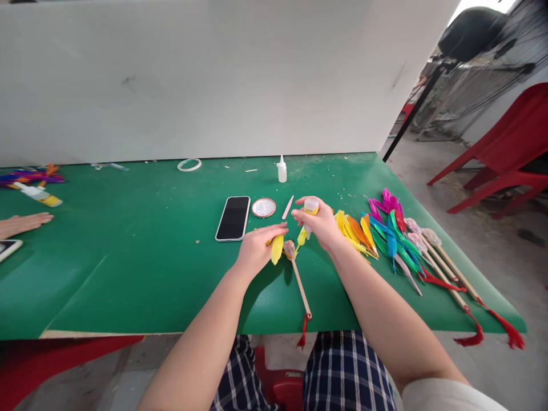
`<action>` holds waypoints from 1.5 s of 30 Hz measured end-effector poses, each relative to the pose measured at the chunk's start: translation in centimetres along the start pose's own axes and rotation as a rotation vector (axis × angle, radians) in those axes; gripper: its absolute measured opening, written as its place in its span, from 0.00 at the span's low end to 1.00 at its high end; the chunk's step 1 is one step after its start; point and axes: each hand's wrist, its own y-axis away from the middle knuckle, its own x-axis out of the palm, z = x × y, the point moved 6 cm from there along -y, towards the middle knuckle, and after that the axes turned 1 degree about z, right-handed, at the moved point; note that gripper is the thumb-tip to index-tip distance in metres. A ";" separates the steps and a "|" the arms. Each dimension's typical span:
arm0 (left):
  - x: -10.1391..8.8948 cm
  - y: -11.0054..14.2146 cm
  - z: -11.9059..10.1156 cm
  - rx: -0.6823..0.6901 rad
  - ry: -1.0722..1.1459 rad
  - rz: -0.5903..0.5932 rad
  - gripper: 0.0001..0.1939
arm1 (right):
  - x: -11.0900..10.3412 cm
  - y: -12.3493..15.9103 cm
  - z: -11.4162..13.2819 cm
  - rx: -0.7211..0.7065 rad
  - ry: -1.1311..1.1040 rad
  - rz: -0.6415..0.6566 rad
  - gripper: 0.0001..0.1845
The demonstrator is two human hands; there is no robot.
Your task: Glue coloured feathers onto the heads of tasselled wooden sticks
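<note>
My left hand (260, 244) is closed on a yellow feather (277, 250), just left of a wooden stick (302, 288) that lies on the table. The stick has a pale rounded head (290, 249) at its far end and a red tassel (303, 333) at its near end. In my right hand (322, 224) is a glue bottle (311, 206) with a yellow label, tipped so its nozzle points down. Another yellow feather (301, 236) shows beneath that nozzle, beside the stick's head. My fingers partly hide both the bottle and the held feather.
A phone (233, 219), a round lid (264, 208), a pink tool (288, 207) and a white dropper bottle (282, 170) lie or stand beyond my hands. To the right are yellow feathers (349, 228), blue-green feathers (391, 240) and tasselled sticks (445, 268). Another person's hand (25, 225) rests at left.
</note>
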 end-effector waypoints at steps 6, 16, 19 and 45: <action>0.0 0.0 0.0 -0.002 0.001 0.000 0.13 | 0.1 0.1 0.4 -0.037 -0.041 0.059 0.23; 0.0 -0.1 -0.1 0.005 -0.007 -0.005 0.13 | 0.2 0.1 0.0 -0.033 -0.012 0.100 0.28; 0.0 -0.1 -0.1 0.004 -0.007 -0.003 0.13 | 0.2 0.0 -0.1 -0.024 0.005 0.095 0.27; -0.7 0.1 -0.4 0.051 0.016 -0.085 0.12 | 1.1 0.3 -0.7 0.152 -0.426 0.273 0.18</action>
